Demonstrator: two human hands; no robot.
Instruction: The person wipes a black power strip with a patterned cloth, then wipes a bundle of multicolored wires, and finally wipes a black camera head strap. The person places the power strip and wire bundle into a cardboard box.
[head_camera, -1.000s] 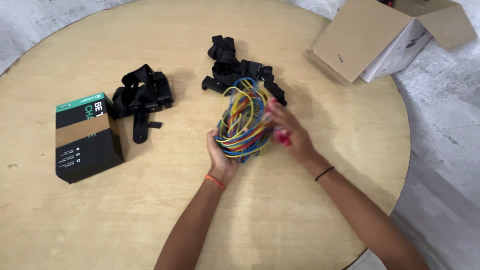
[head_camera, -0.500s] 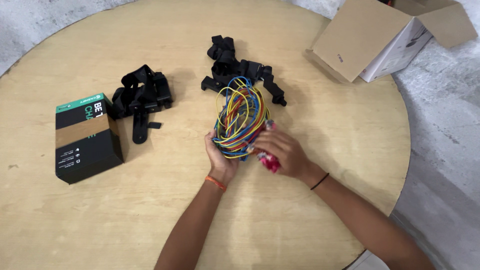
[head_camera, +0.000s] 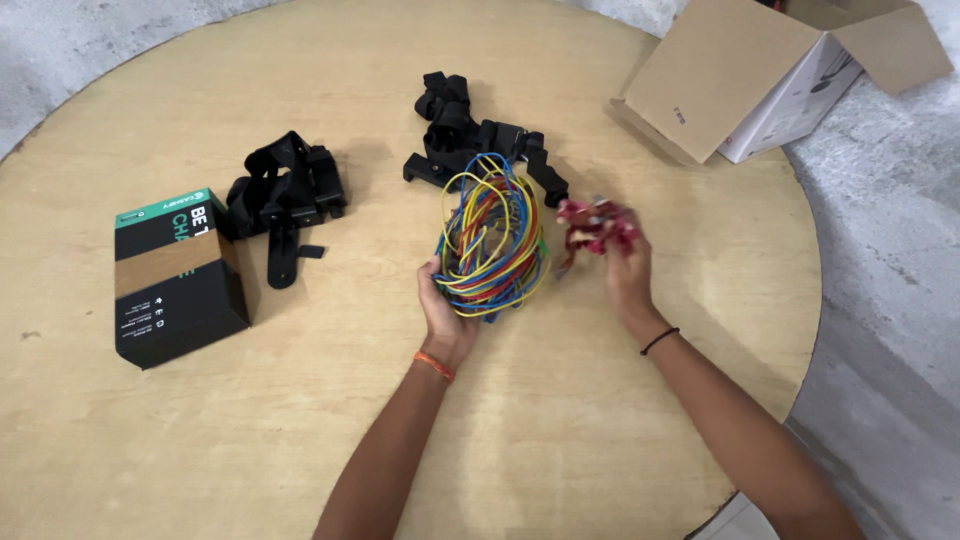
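Since 0.5 seconds ago, the right hand (head_camera: 628, 272) has swung from beside the wire bundle out to its right, lifting a cluster of red clips (head_camera: 594, 224), pinched in its fingertips. Left hand (head_camera: 443, 310) grips the lower left edge of the coiled bundle of yellow, blue and red wires (head_camera: 490, 250), fingers closed round the loops, on the round wooden table (head_camera: 560, 420). Its long axis runs away from the person; the clips hang just right of it, apart. An open cardboard box (head_camera: 760, 80) lies tipped at the far right, contents hidden. 2 black strap mounts (head_camera: 283, 195) (head_camera: 470, 140) and a black-and-green carton (head_camera: 175, 275) lie behind and left.
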